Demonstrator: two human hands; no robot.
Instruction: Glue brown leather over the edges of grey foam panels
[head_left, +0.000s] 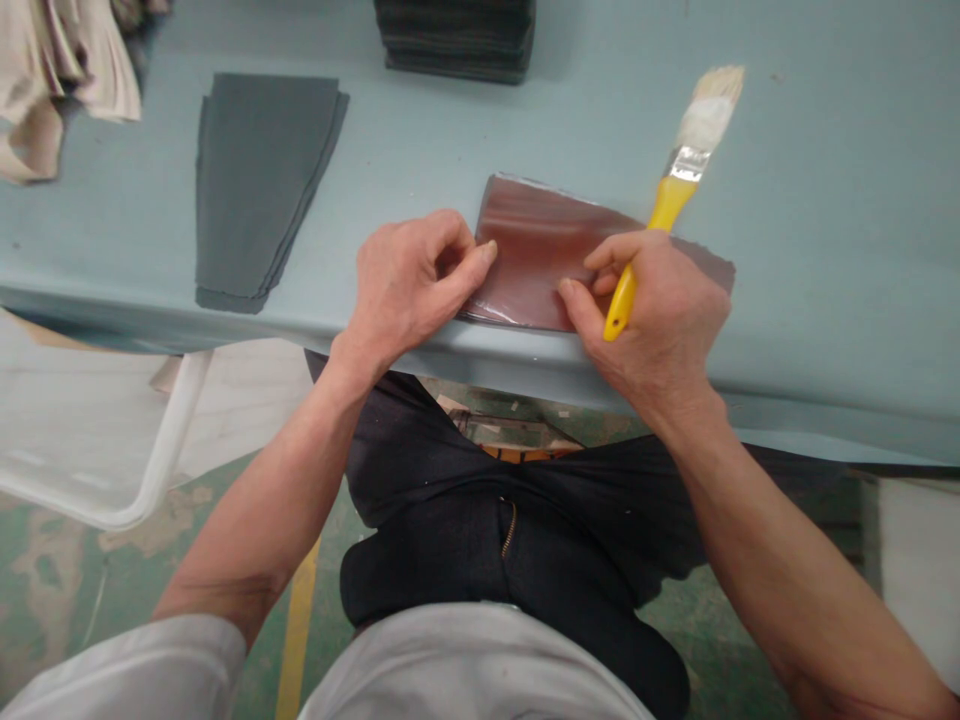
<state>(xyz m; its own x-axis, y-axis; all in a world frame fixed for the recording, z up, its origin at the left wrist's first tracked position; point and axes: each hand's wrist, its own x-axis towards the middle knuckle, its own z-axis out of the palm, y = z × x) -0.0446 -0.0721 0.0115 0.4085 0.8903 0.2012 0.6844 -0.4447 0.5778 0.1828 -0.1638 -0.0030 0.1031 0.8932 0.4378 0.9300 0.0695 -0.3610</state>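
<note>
A glossy reddish-brown sheet [536, 235] lies near the front edge of the table, its surface shiny as if wet or film-covered. Dark layers show under its edges. My left hand [420, 275] is closed, thumb and fingers pinching the sheet's left edge. In my right hand [660, 310] is a paintbrush [675, 195] with a yellow handle, tucked between thumb and fingers. Its pale bristles point up and away from me. The right thumb and fingertips are over the sheet's middle; whether they grip it too, I cannot tell.
Left of the sheet lies a small pile of dark grey tapered pieces [266, 185]. A taller dark stack [456, 35] stands at the back. Beige fabric strips [97, 60] hang together at the far left. Below the blue-green table [840, 250] is a white plastic tray [161, 450].
</note>
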